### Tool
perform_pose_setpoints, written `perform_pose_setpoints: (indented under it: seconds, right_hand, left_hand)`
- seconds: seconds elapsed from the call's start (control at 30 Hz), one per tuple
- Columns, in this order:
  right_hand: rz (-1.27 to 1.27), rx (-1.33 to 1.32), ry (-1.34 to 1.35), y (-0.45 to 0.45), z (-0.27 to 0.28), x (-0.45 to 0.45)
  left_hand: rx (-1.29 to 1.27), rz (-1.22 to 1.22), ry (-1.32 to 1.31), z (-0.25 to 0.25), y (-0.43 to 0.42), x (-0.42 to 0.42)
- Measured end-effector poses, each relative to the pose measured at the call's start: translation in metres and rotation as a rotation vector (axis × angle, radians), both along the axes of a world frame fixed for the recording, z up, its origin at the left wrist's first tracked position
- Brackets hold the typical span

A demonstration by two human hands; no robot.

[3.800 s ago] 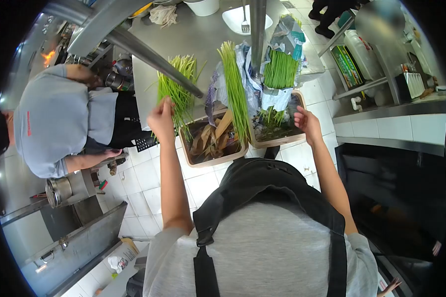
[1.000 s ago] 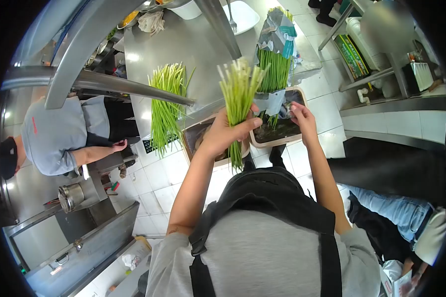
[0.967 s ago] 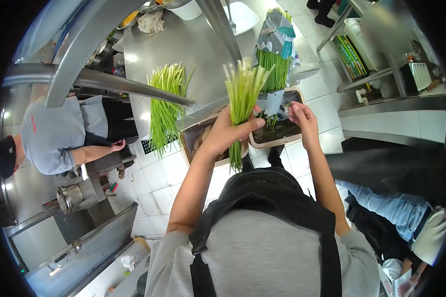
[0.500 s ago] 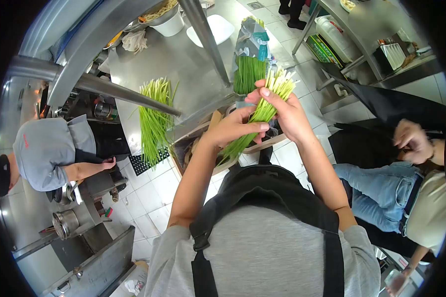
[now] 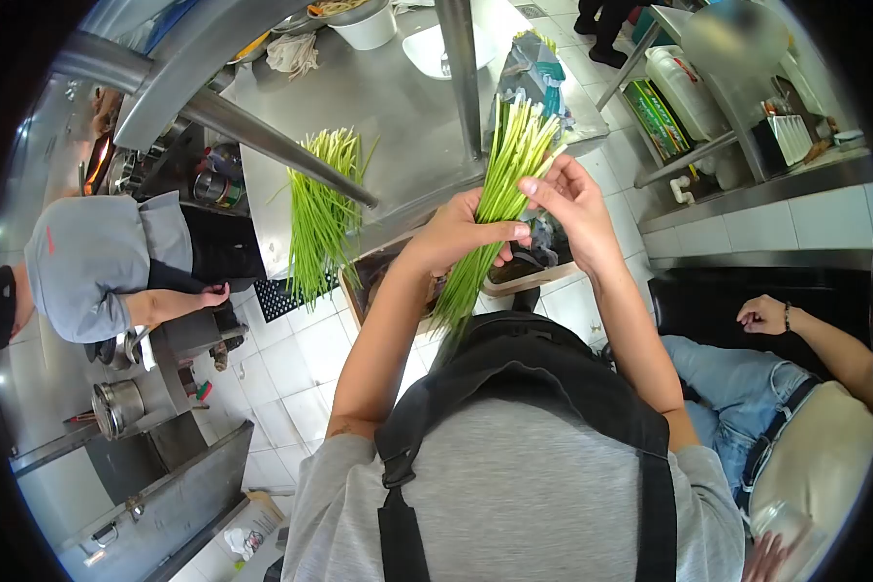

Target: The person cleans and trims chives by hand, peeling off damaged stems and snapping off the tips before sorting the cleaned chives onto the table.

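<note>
A bunch of garlic chives (image 5: 502,184) is in front of my chest, its pale cut ends up and its green tips hanging toward me. My left hand (image 5: 459,236) is wrapped round the middle of the bunch, thumb across the front. At the upper right side of the bunch, my right hand (image 5: 577,211) is closed, thumb and fingers pinching a pale stalk near the cut ends. Another pile of garlic chives (image 5: 322,223) lies on the steel table (image 5: 407,126) to the left. Behind the held bunch is a printed plastic bag (image 5: 535,73), partly hidden.
Metal posts (image 5: 459,78) and a slanting bar (image 5: 262,141) cross over the table. A white tray (image 5: 427,53) and a white bucket (image 5: 369,29) stand at the back. One co-worker (image 5: 87,267) is at the left, another person (image 5: 795,417) at the right.
The bunch now stands more upright, and my right hand has shifted from around its top to its right side. The person at the right has lowered a hand and leaned back.
</note>
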State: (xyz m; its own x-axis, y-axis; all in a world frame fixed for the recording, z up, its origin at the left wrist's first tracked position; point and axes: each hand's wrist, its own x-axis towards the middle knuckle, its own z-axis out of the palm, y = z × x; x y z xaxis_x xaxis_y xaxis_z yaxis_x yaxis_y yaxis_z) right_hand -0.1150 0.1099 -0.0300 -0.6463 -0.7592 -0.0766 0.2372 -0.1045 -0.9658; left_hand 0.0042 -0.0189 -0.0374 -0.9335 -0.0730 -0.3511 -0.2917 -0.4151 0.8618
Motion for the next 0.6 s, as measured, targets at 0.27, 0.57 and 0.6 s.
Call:
perform_pose_setpoints:
  seconds: [0.27, 0.57, 0.6]
  right_hand:
    - [0.056, 0.027, -0.062, -0.002, -0.004, 0.004]
    - [0.014, 0.071, -0.132, 0.004, -0.015, 0.007]
    - [0.013, 0.072, -0.153, 0.004, -0.016, 0.007]
  left_hand:
    - [-0.028, 0.061, 0.035, -0.001, -0.007, 0.016]
    - [-0.060, 0.124, 0.003, 0.004, -0.010, 0.024]
    - [-0.027, 0.141, -0.018, 0.004, -0.011, 0.024]
